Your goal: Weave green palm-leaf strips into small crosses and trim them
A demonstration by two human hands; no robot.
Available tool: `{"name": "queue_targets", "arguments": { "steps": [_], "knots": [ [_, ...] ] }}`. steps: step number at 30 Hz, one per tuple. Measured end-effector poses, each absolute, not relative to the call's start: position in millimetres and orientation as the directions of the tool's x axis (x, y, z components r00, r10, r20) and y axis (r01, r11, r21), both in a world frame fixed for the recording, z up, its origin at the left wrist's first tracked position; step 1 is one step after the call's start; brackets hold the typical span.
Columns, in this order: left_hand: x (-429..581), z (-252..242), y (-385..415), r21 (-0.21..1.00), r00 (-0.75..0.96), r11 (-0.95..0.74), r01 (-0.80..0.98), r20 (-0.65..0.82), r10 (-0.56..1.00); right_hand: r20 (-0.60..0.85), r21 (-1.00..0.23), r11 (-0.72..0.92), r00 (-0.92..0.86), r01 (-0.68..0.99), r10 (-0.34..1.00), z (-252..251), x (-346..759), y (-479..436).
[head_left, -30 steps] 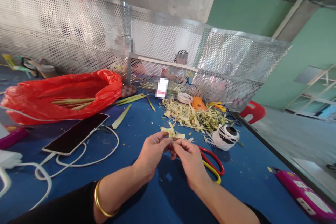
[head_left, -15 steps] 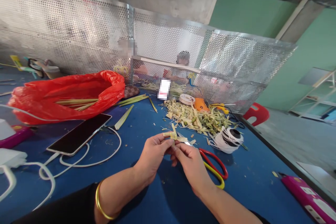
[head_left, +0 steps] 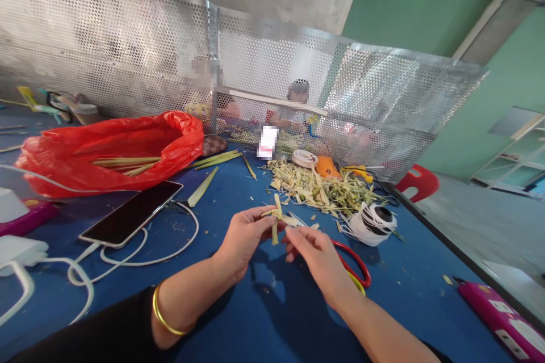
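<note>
Between thumb and fingers, my left hand pinches a small cross of folded pale yellow-green leaf strips. One strip points up, one hangs down and one sticks out to the right. My right hand is just to the right, fingers curled and thumb against them, close to the right-hand strip. Whether it grips that strip is hidden. Scissors with red and yellow handles lie partly under my right hand, their blades behind the strips.
Leaf scraps are heaped behind my hands, beside a spool of white cord. To the left lie a phone with a white cable and a red plastic bag holding stalks. A purple power strip sits right; perforated metal panels stand behind.
My right hand has come away from the lower strip and moved slightly right, so that strip now hangs free. My left hand still holds the cross, a little higher and further left.
</note>
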State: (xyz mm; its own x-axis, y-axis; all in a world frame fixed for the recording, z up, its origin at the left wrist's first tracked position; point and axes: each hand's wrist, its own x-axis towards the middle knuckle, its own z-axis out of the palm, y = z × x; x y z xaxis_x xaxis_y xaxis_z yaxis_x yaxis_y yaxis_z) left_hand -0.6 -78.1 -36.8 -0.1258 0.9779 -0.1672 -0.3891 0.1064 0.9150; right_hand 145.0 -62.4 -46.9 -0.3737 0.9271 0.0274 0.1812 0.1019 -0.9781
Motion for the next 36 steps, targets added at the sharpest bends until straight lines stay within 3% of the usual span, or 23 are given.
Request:
{"name": "queue_targets", "arguments": {
  "steps": [5, 11, 15, 20, 27, 30, 33, 36],
  "knots": [
    [-11, -27, -79, 0.951, -0.029, 0.23, -0.205, -0.241, 0.97, 0.073, -0.932, 0.213, -0.423, 0.294, 0.903, -44, 153, -56],
    [-11, -35, -76, 0.97, 0.012, 0.217, -0.112, -0.217, 0.976, 0.079, -0.909, 0.267, -0.496, 0.319, 0.865, -45, 147, -61],
    [-9, -39, -74, 0.95, -0.016, 0.26, -0.173, -0.267, 0.964, 0.092, -0.883, 0.304, -0.503, 0.358, 0.86, -44, 147, -64],
    [-7, -37, -75, 0.95, -0.035, 0.23, -0.211, -0.243, 0.969, 0.201, -0.824, 0.423, -0.506, 0.375, 0.839, -39, 150, -70],
    [-11, -36, -75, 0.949, -0.048, 0.202, -0.24, -0.219, 0.974, 0.231, -0.797, 0.472, -0.532, 0.376, 0.814, -36, 150, -73],
    [-14, -33, -75, 0.957, 0.002, 0.189, -0.218, -0.193, 0.981, 0.291, -0.785, 0.484, -0.46, 0.387, 0.839, -35, 155, -68],
    [-15, -30, -76, 0.972, 0.11, 0.206, -0.115, -0.194, 0.975, 0.418, -0.777, 0.48, -0.237, 0.408, 0.877, -34, 160, -59],
    [-11, -30, -79, 0.973, 0.211, 0.23, 0.002, -0.225, 0.951, 0.278, -0.865, 0.367, -0.284, 0.341, 0.918, -34, 159, -51]
  ]
}}
